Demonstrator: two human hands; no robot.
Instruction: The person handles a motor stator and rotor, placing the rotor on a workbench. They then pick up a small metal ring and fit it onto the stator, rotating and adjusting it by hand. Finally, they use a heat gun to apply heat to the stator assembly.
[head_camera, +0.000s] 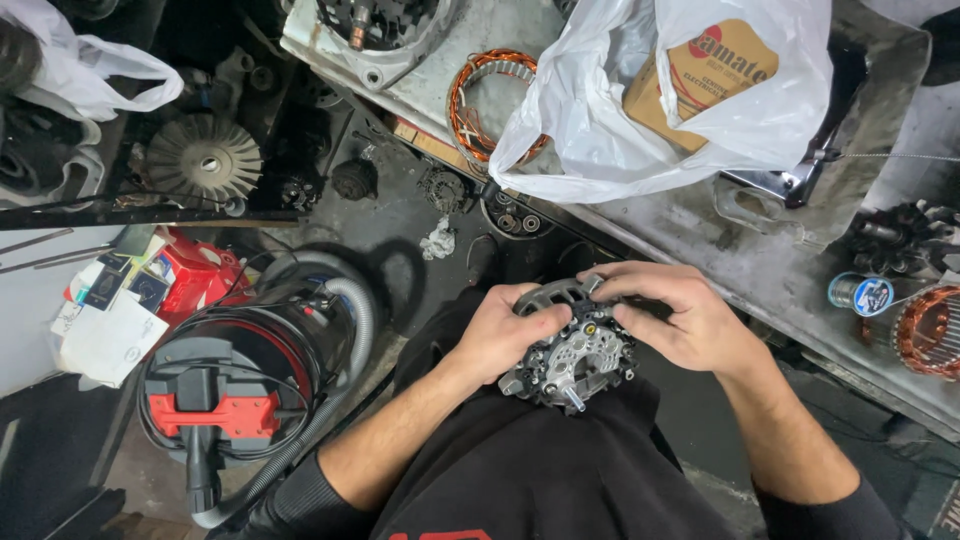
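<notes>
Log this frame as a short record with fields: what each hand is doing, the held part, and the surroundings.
Left hand: left hand grips the rectifier plate from its left side.
Right hand: right hand holds its top right edge, fingers curled over.
Held part: grey metal, roughly round, above the lap.
Floor: red and black vacuum cleaner.
Bench: white plastic bag with a cardboard box; copper stator winding.

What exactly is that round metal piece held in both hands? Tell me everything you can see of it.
The round metal part is a grey, plate-like assembly of cast-looking metal with openings, small bolts and dark inserts; a short stud sticks out at its lower edge. It is held tilted above the person's lap. The left hand grips its left side, thumb on top; the right hand covers its upper right edge. It looks worn and dusty.
</notes>
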